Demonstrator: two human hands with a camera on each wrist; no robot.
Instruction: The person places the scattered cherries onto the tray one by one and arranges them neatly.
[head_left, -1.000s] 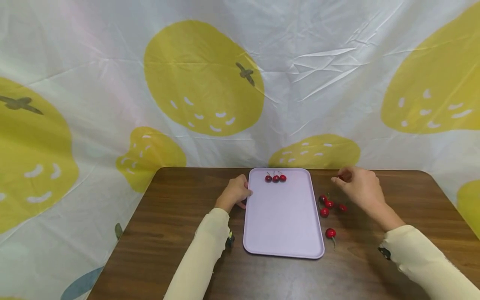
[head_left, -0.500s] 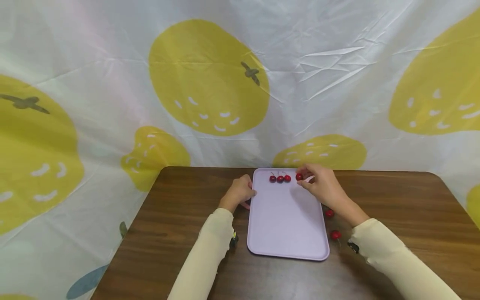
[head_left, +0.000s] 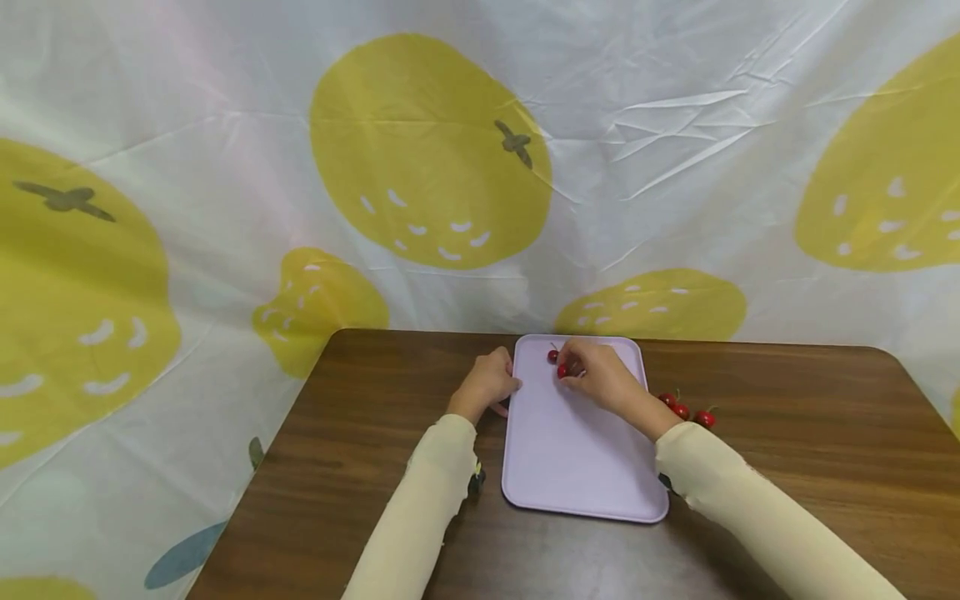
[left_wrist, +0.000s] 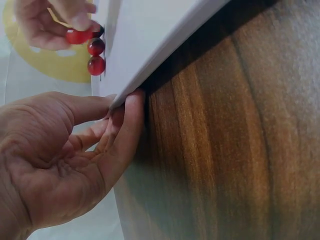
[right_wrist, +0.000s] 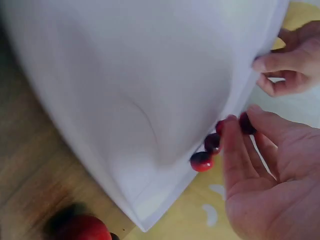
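Observation:
A lilac tray (head_left: 585, 475) lies on the table, its left edge pinched between the thumb and fingers of my left hand (head_left: 486, 383). Over the tray's far part, my right hand (head_left: 603, 379) pinches a red cherry (head_left: 562, 372) between thumb and fingertips. That cherry (left_wrist: 77, 36) is close beside a short row of cherries along the far rim. One row cherry (head_left: 552, 356) shows left of my fingers in the head view; the hand hides the others. In the right wrist view, row cherries (right_wrist: 202, 161) sit near the held cherry (right_wrist: 246, 124).
Several loose cherries (head_left: 705, 418) with stems lie on the brown wooden table (head_left: 795, 433), right of the tray and partly behind my right forearm. A white curtain (head_left: 465, 300) printed with yellow fruit hangs at the table's back edge.
My right hand has carried its cherry leftward from above the table on the right to the row on the tray. My left hand has stayed at the tray's left edge.

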